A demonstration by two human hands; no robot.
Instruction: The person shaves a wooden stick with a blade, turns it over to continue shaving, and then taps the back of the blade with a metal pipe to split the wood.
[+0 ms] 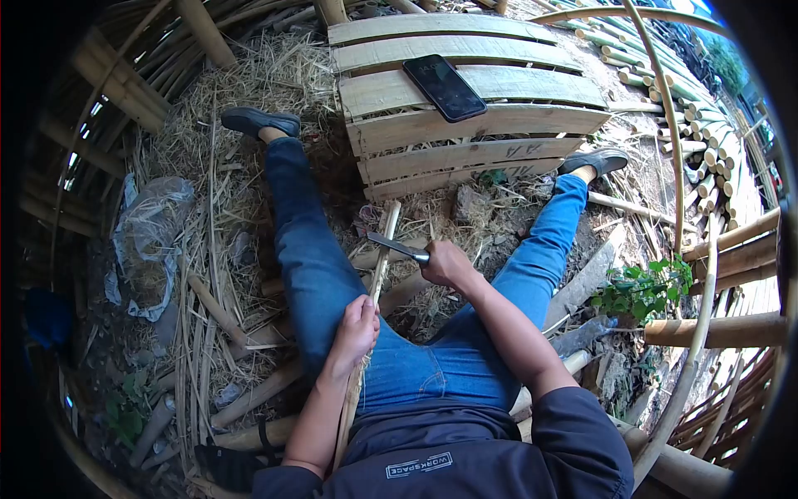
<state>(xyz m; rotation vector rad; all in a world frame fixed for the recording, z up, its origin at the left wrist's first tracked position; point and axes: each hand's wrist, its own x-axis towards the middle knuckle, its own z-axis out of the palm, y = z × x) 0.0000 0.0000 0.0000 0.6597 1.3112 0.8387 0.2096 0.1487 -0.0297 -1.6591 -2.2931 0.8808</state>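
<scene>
A long pale strip of split bamboo (382, 262) runs from under my left forearm up between my legs. My left hand (357, 329) is wrapped round it near my left thigh. In my right hand (447, 264) is a knife (401, 247), its handle hidden by my fingers. The blade points left and lies across the strip, near its upper end. Whether the edge cuts into the strip cannot be made out.
A slatted wooden crate (465, 125) stands ahead, with a phone (445, 87) on top. Straw and bamboo pieces cover the ground. Plastic bag (154, 241) at left; leafy plant (644, 289) and bamboo poles (715, 333) at right. Stacked bamboo (706, 158) lies upper right.
</scene>
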